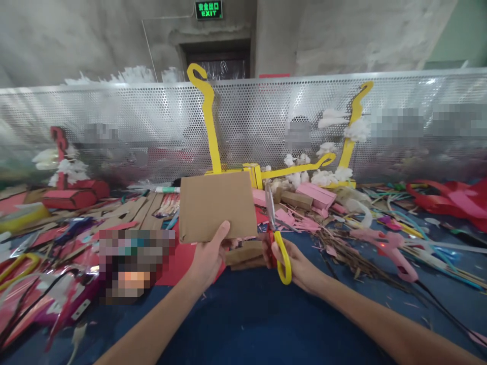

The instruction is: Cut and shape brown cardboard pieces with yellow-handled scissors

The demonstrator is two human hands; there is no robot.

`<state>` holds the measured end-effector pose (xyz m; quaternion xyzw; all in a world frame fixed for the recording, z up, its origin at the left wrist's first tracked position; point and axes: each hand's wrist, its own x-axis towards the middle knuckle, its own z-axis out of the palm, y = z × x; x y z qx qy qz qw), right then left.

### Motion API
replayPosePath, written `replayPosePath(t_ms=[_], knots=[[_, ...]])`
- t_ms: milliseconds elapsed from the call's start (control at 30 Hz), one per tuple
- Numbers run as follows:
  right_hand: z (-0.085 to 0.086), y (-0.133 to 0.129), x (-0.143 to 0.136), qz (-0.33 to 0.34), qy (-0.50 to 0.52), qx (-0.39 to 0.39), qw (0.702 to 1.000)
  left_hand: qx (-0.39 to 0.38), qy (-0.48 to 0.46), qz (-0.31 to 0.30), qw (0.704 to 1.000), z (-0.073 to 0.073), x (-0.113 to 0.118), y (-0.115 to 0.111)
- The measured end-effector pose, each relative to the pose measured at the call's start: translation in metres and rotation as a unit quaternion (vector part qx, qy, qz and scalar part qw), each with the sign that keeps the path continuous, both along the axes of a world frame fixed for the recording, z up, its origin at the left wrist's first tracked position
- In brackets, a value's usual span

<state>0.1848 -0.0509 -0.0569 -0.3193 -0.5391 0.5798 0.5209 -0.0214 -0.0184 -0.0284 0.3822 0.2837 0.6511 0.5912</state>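
A flat rectangular piece of brown cardboard (217, 205) is held upright in my left hand (211, 253), its thumb lying across the front face and the fingers hidden behind. Just to the right, my right hand (291, 261) grips a pair of scissors (282, 258) by the red and yellow handles. Their blades point upward beside the cardboard's right edge without visibly cutting it. Below and between the hands, a small folded strip of cardboard (245, 255) lies on the blue table. A red sheet (177, 266) lies beneath my left hand.
Yellow hook-shaped stands (210, 126) rise behind, one trimmed with white fluff. A pink glue gun (393, 248) with a lit red spot and a cord lies right. Pink and brown scraps (300, 220) litter the table. A perforated metal panel (251, 116) closes the back.
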Motion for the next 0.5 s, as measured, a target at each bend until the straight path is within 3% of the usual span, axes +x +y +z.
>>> replayPosePath(t_ms=[167, 333, 500], knots=[[-0.001, -0.004, 0.009, 0.047, -0.006, -0.033, 0.998, -0.025, -0.014, 0.058, 0.998, 0.003, -0.005, 0.005], [0.002, -0.013, 0.007, 0.042, 0.015, -0.077, 0.996, -0.022, -0.025, 0.052, 0.998, 0.005, -0.004, 0.005], [0.011, -0.018, 0.004, 0.113, 0.018, -0.108, 0.988, -0.022, -0.009, 0.046, 0.999, 0.007, -0.004, 0.002]])
